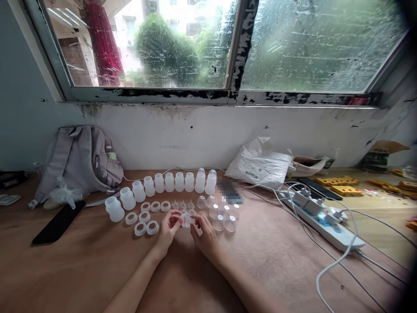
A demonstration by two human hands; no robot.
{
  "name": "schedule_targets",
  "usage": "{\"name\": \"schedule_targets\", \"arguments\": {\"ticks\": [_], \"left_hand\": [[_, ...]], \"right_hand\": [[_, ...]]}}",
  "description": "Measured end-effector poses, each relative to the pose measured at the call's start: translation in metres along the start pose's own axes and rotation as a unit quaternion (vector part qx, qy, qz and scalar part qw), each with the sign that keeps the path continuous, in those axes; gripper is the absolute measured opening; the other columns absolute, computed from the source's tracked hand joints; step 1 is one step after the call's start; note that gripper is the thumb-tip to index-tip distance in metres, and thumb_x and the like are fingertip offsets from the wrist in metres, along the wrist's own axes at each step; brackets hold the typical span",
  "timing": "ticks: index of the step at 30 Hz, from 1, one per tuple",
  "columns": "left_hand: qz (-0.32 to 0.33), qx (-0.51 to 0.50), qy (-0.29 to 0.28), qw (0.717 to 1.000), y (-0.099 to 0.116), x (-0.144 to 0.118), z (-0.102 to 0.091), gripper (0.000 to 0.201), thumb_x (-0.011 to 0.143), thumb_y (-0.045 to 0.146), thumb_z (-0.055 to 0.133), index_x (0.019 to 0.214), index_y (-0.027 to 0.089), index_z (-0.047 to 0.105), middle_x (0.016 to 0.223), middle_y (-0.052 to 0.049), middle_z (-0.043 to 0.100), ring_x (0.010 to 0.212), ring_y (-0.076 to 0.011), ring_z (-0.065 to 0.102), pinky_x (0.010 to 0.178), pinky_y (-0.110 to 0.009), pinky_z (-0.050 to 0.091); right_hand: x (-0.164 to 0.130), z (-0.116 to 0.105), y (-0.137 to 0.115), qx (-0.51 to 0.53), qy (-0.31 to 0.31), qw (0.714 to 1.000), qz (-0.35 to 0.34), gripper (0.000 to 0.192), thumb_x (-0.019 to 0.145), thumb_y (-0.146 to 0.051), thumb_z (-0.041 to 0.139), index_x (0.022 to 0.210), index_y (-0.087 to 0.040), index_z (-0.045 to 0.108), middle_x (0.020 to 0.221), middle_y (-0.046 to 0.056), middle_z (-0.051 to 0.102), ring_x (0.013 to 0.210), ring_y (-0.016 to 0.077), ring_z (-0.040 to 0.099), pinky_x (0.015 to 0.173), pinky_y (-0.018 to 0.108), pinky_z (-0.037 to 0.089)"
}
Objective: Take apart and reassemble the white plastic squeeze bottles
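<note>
Hands: left hand (168, 228) and right hand (204, 232) meet at the middle of the brown tabletop (97, 261), fingertips of both pinched on one small clear plastic piece (186, 219) held just above the surface between them
Held piece: translucent, too small and blurred to tell its exact shape; it sits just in front of the loose parts
Bottles: a curved row of small white plastic bottles (169, 182) runs behind the hands, from a wide one at the left end to two capped ones at the right
Rings: white collar rings (146, 217) lie in a loose cluster left of the left hand, near but apart from it
Domes: clear dome caps (223, 217) lie grouped just right of the right hand, some with a white dot inside
Left side: a grey backpack (81, 161) leans on the wall, a dark phone (58, 222) flat in front of it
Right side: a white plastic bag (259, 167) by the wall; a white power strip (325, 224) with plugs and trailing white cables; yellow blocks (339, 184) farther back
Obstruction: nothing lies across the hands; a blurred patch covers one item behind the domes
Background: a stained window frame (234, 93), wet glass, trees outside
Writing: print on the bag is too small to read
</note>
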State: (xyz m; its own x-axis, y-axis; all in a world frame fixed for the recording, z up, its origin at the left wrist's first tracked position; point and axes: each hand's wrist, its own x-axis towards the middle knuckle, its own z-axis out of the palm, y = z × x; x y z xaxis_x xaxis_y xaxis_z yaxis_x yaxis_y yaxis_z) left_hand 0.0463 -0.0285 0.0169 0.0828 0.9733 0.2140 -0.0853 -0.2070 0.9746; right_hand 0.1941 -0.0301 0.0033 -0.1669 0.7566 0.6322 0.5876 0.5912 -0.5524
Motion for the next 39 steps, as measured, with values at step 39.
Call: {"name": "schedule_targets", "arguments": {"ticks": [39], "left_hand": [[0.034, 0.156, -0.053, 0.986, -0.008, -0.016, 0.016, 0.022, 0.075, 0.024, 0.05, 0.096, 0.02, 0.049, 0.081, -0.003, 0.062, 0.07, -0.0149, 0.061, 0.061, -0.024, 0.05]], "right_hand": [[0.006, -0.001, 0.002, 0.168, -0.032, 0.964, 0.203, 0.012, 0.071, -0.023, 0.051, 0.066, -0.02, 0.04, 0.059, -0.005, 0.045, 0.054, 0.0118, 0.044, 0.051, 0.023, 0.035]]}}
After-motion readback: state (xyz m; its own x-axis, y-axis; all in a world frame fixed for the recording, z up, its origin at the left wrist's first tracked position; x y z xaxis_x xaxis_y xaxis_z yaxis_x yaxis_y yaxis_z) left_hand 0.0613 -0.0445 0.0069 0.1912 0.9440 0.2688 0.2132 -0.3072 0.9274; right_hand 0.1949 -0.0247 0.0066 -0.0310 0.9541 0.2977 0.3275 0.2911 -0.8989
